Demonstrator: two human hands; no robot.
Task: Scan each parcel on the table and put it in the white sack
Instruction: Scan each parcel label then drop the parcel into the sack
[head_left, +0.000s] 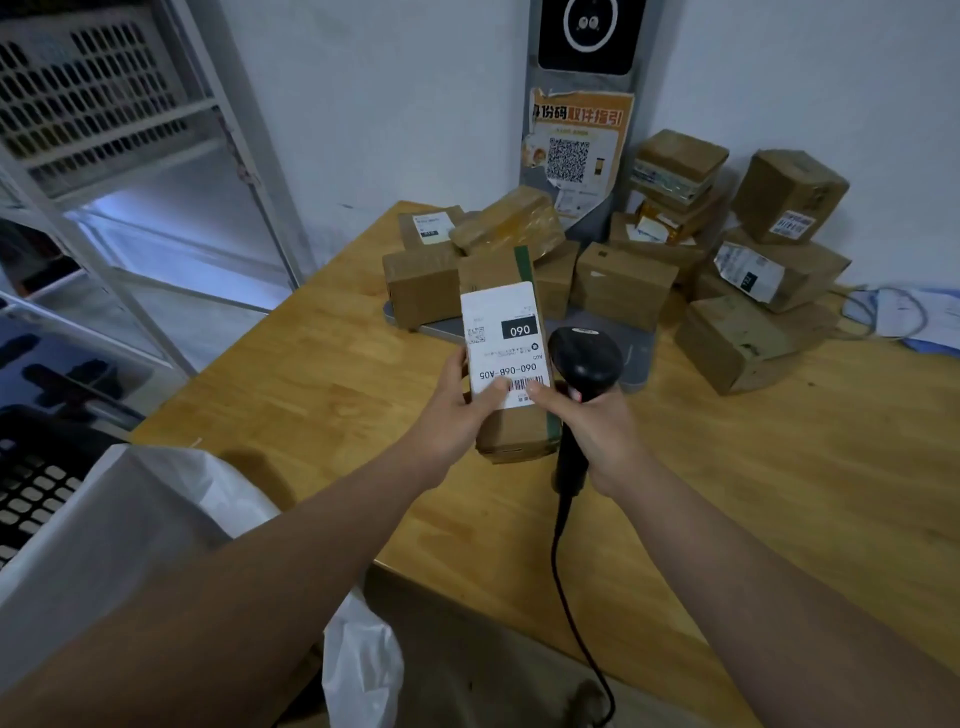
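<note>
Parcel pickup point, this one, a courier collection room. Cardboard parcels (623, 283) sat heaped at the back of the wooden bench (337, 364), several carrying printed shipping labels. Behind them rose a grey kiosk (592, 31) with a round lens in a dark panel, and stuck on it was an orange poster (574, 156) with a big QR code. A corded barcode scanner (584, 364) was up beside a labelled parcel (506, 343) marked 060-068-A05. Metal racking (244, 156) holding a perforated plastic crate (78, 78) stood on the left, and a white sack (130, 519) sat by the bench's near corner.
</note>
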